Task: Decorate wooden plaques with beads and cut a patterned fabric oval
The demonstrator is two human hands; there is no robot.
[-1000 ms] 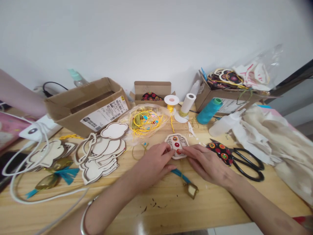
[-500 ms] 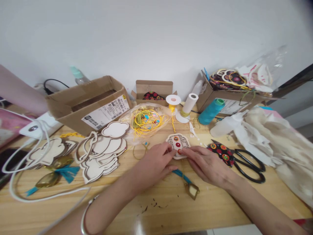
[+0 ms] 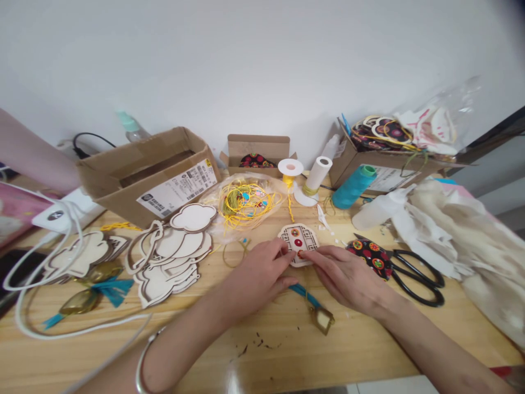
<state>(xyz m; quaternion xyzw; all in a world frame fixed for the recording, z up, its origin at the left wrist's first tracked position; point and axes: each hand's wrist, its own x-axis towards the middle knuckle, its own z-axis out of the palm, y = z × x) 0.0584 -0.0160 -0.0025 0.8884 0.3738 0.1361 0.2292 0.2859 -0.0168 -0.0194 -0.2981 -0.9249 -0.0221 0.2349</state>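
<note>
A small wooden lattice ornament [image 3: 301, 236] with red patterned fabric showing through its openings lies flat on the wooden table [image 3: 262, 350]. My left hand [image 3: 258, 273] presses its left edge with curled fingertips. My right hand [image 3: 344, 273] presses its lower right edge, index finger stretched onto it. A teal tassel with a brass-coloured end piece [image 3: 315, 309] trails from under my hands toward me.
Black scissors [image 3: 418, 276] and a patterned fabric piece [image 3: 369, 254] lie right. Wooden cut-outs [image 3: 172, 257] are stacked left. Yellow cord in a bag [image 3: 246, 202], spools [image 3: 353, 186], cardboard boxes [image 3: 151, 175] and white stuffing [image 3: 471, 241] line the back. Another person's sleeve [image 3: 33, 158] shows far left.
Both hands stay on the ornament; the view shifted slightly between the earliest frame and now, with no visible movement of the objects.
</note>
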